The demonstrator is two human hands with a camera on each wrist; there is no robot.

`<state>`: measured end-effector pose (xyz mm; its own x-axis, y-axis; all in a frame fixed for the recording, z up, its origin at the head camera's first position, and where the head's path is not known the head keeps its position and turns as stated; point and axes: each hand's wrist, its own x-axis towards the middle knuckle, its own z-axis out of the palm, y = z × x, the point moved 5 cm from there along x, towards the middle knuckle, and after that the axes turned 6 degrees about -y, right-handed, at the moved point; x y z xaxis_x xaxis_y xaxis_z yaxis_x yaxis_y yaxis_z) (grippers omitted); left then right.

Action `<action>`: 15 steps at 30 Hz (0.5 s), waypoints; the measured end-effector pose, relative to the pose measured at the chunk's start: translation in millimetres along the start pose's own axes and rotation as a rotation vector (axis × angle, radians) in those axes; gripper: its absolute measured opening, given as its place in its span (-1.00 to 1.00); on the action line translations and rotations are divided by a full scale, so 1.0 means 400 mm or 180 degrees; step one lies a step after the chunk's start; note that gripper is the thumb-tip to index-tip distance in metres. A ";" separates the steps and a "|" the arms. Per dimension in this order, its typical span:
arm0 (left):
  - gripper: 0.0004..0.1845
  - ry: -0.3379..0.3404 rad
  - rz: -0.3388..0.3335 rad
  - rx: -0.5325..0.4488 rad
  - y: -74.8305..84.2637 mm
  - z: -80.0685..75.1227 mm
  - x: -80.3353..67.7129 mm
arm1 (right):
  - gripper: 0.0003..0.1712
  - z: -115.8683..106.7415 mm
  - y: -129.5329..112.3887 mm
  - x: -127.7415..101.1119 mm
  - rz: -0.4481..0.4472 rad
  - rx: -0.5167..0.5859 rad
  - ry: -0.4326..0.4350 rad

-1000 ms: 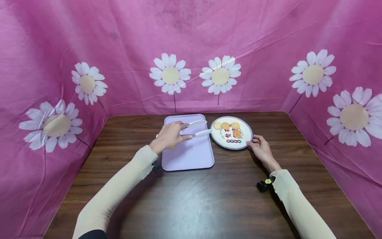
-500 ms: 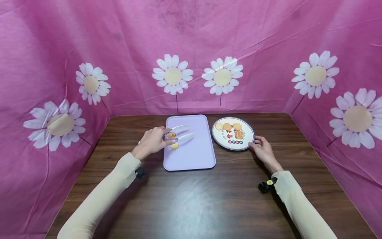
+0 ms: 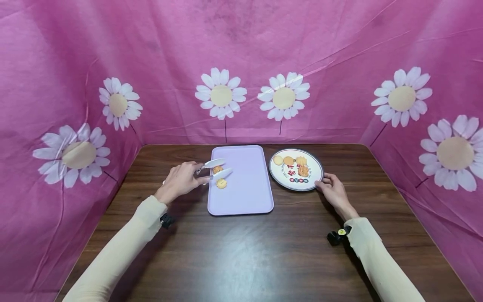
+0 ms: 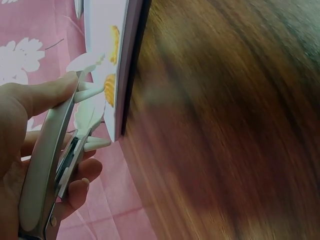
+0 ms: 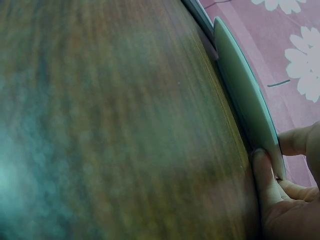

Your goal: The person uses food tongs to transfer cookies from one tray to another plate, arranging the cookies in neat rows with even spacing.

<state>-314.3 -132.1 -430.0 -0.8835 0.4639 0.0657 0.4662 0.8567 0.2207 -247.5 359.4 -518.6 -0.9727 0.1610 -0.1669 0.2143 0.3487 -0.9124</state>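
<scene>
From the head view, the left hand [image 3: 180, 179] is holding a pair of white tongs [image 3: 213, 168] with its fingers curled round the handles, and the two blades are spread apart over the left edge of a lilac tray [image 3: 245, 197]. There's a round, golden, ridged cookie [image 3: 217, 169] sitting right between the blades, though I can't tell if they're actually touching it, and a second cookie [image 3: 221, 183], paler with a darker middle, lies on the tray just below the lower blade. The right hand [image 3: 333, 192] is over on the other side, its fingers curled onto the near right rim of a white plate [image 3: 311, 180] with a dark edge and red print, which has four more golden cookies across its far half. Everything sits on a dark wood tabletop [image 3: 241, 256] with pink daisy cloth all round. The left wrist view is close and a bit blurry: the left hand [image 4: 30, 165] has its thumb along the top arm of the tongs [image 4: 60, 160] and its other fingers wrapped underneath, the white tips sit open at the tray [image 4: 122, 65] edge, and you can see orange-yellow slivers of cookie there. In the right wrist view the plate [image 5: 245, 95] shows edge-on, with the right hand [image 5: 285, 200] pinching its rim, one finger under and more on top.
</scene>
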 end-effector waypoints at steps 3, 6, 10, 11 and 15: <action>-0.41 -0.0001 -0.0012 -0.0007 -0.002 -0.001 -0.003 | -0.22 -0.001 0.002 0.000 0.0018 -0.0005 -0.0004; -0.43 -0.0018 -0.0032 -0.0014 -0.005 -0.002 -0.004 | -0.23 -0.001 0.005 0.001 0.0035 -0.0011 0.0009; -0.44 -0.0027 -0.0082 -0.0006 -0.011 -0.005 -0.010 | -0.23 -0.001 0.006 0.002 0.0020 -0.0021 0.0022; -0.44 -0.0027 -0.0092 -0.0002 -0.013 -0.006 -0.011 | -0.23 -0.001 0.006 0.002 0.0012 -0.0017 0.0020; -0.45 -0.0032 -0.0109 0.0005 -0.021 -0.008 -0.017 | -0.23 -0.003 0.003 0.004 -0.0018 0.0031 0.0019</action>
<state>-312.4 -143.0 -429.0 -0.8984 0.4364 0.0484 0.4357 0.8725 0.2211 -248.5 361.1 -519.6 -0.9734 0.1646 -0.1596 0.2079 0.3405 -0.9170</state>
